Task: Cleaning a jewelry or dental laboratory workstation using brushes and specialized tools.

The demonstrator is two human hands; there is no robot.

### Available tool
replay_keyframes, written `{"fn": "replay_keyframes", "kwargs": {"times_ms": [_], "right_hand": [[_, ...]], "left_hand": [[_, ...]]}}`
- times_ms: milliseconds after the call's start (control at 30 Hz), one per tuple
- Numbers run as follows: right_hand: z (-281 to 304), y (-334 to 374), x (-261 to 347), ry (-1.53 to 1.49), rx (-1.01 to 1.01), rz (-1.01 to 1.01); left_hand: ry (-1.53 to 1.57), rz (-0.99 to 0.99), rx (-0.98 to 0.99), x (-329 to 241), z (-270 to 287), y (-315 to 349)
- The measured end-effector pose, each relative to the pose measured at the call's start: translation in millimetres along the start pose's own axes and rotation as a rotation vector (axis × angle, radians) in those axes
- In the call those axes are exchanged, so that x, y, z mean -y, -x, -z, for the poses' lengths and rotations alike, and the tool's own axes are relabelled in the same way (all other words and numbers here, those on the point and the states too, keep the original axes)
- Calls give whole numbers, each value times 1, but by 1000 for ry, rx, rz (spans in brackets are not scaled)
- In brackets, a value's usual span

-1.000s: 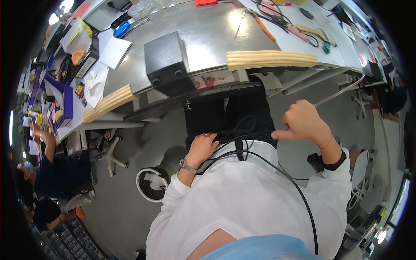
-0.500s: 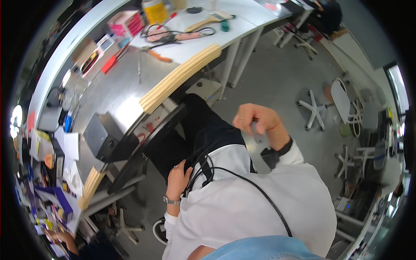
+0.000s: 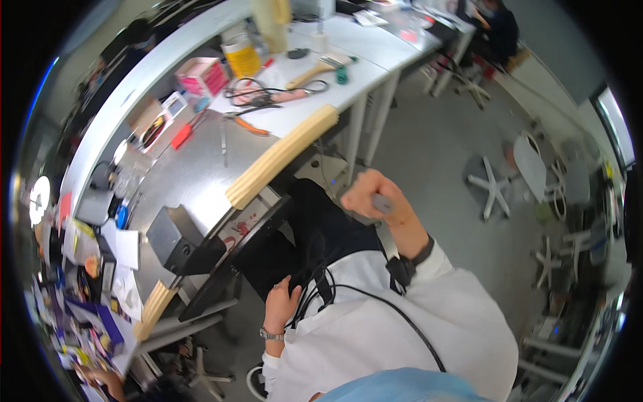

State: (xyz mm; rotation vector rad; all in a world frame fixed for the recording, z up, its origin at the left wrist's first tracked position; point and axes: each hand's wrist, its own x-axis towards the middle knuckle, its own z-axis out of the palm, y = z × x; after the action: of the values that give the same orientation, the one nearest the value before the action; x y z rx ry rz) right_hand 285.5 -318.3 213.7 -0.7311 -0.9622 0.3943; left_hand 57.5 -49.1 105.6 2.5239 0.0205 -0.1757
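Note:
My right hand [image 3: 370, 194] is raised in front of me, its fingers closed round a grey handle [image 3: 382, 204]. Only the rounded end of that handle shows, so the kind of tool is hidden. My left hand [image 3: 282, 305] lies at my lap beside a bundle of black cables [image 3: 326, 289], thumb and fingers apart. Past my knees stands the workbench, with a pale ribbed wooden strip [image 3: 284, 157] along its front edge and a dark grey block-shaped device [image 3: 179, 242] near that edge.
Pliers with orange handles [image 3: 252, 126], a wooden-handled brush [image 3: 311, 75], a corded pink-handled tool [image 3: 289, 96] and a yellow tub [image 3: 241, 57] lie or stand on the bench. Office chairs [image 3: 491, 186] stand to the right. Another person's hand [image 3: 100, 378] shows at lower left.
My view has shifted, so the bench sits lower in the picture. My right hand has moved left, closer to the wooden strip, still gripping the grey handle. The left hand stays at my lap.

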Motion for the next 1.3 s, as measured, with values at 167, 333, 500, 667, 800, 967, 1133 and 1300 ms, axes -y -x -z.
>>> {"fn": "replay_keyframes", "kwargs": {"times_ms": [167, 333, 500, 667, 800, 967, 1133, 1300], "right_hand": [[-11, -6, 1, 110, 17, -249], [-16, -16, 4, -7, 59, -131], [-19, -6, 15, 144, 287, -299], [-34, -3, 24, 538, 429, -672], [-46, -7, 32, 1185, 452, -734], [-52, 4, 45, 1563, 414, -822], [-52, 29, 52, 1809, 428, -632], [-70, 24, 52, 1894, 355, -616]], "left_hand": [[-9, 4, -10, -4, 7, -4], [-28, -44, -105, -2, 34, -7], [68, -91, -77, -27, 72, -16], [142, -380, 30, -58, 54, -36], [148, -501, 125, -76, 20, -45], [363, -474, 165, -96, 30, -51], [506, -522, 181, -99, 26, -58], [422, -467, 241, -98, 6, -75]]}}
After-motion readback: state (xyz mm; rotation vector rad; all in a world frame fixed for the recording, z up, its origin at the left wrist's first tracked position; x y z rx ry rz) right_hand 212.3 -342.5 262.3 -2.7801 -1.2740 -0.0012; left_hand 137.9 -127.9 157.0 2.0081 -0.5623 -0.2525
